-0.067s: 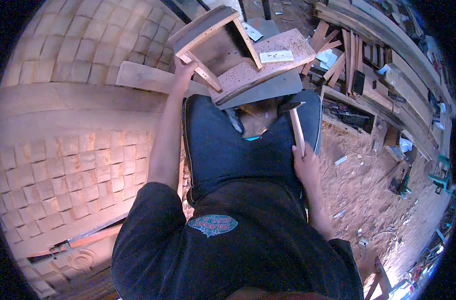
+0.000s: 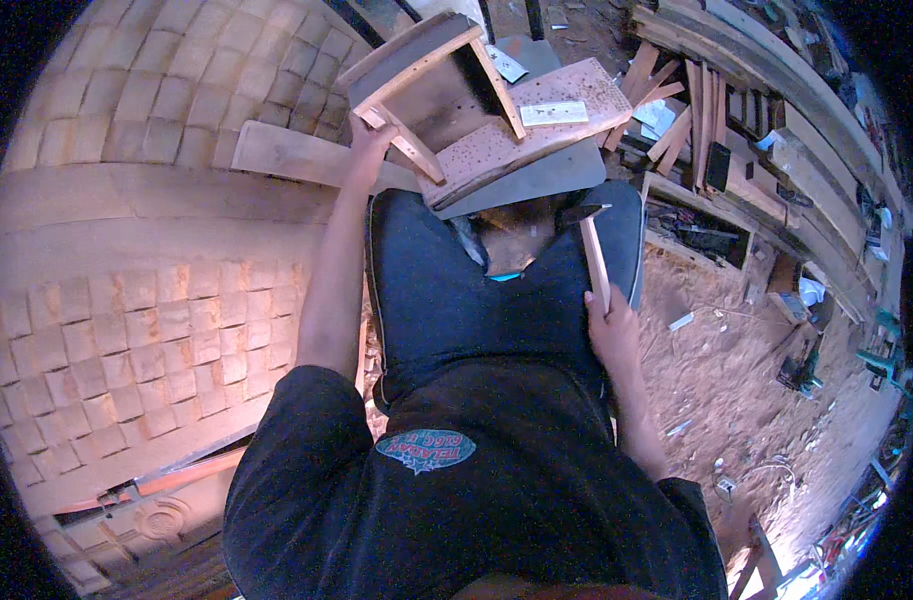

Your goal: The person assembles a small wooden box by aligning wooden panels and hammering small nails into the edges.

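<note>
My left hand [image 2: 371,138] is closed around the left side of an open wooden box [image 2: 407,147], which is tilted. The box's lower right end rests on a speckled, nail-pocked board [image 2: 567,100]. A small pale strip [image 2: 554,113] lies on that board, to the right of the box. Beneath the board is a grey flat seat [image 2: 577,170], just beyond my knees. My right hand [image 2: 614,325] grips the wooden handle of a hammer [image 2: 596,255]. Its dark head points away from me, over my right thigh.
On the left a large wooden panel [image 2: 127,345] carries woven-looking carved squares, with a loose plank [image 2: 287,155] on it. Stacked boards [image 2: 777,150] and offcuts fill the far right. Sawdust and scraps cover the floor [image 2: 697,370] at my right.
</note>
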